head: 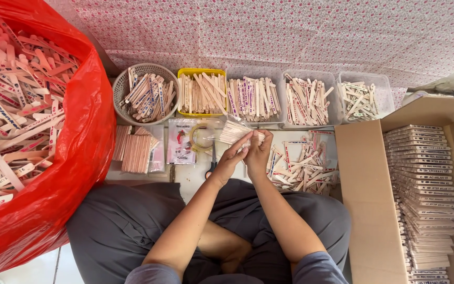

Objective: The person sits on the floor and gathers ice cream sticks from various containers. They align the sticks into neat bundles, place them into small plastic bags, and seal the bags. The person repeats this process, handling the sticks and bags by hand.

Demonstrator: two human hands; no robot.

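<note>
While both hands meet just in front of the yellow basket, the left hand and right hand close their fingers around a bundle of wooden sticks, with loose sticks lying right of them.

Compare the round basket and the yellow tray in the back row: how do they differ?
The round basket is grey, circular and has mesh walls; the yellow tray is rectangular with solid walls. Sticks in the basket lie jumbled at angles and many carry coloured print; those in the tray stand mostly parallel and look plain. The basket sits left of the tray, touching it. Both hold flat wooden sticks, and neither hand touches them.
</note>
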